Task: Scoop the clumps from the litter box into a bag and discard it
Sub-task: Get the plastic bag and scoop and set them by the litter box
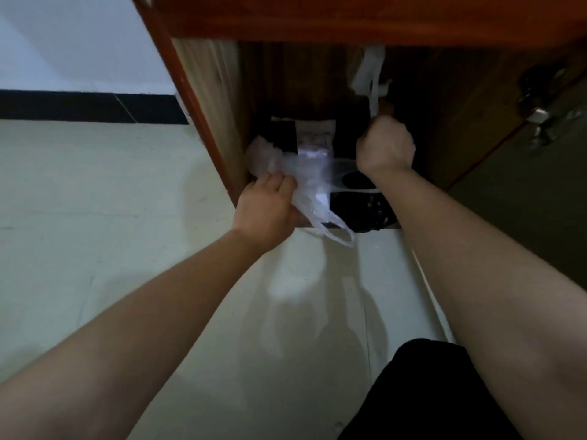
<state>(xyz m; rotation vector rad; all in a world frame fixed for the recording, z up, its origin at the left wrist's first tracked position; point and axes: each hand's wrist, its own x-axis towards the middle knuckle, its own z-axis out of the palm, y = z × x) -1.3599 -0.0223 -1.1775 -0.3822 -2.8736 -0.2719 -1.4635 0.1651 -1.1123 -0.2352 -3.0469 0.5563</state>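
The fingers (281,183) of the left hand (265,211) are curled round a crumpled translucent bag (313,188) at the mouth of the cabinet (190,100). The bag's long axis runs rightward toward the right hand (386,146). That hand, deeper inside, is fisted, apparently round a white strip (371,90) hanging from above; no litter box shows.
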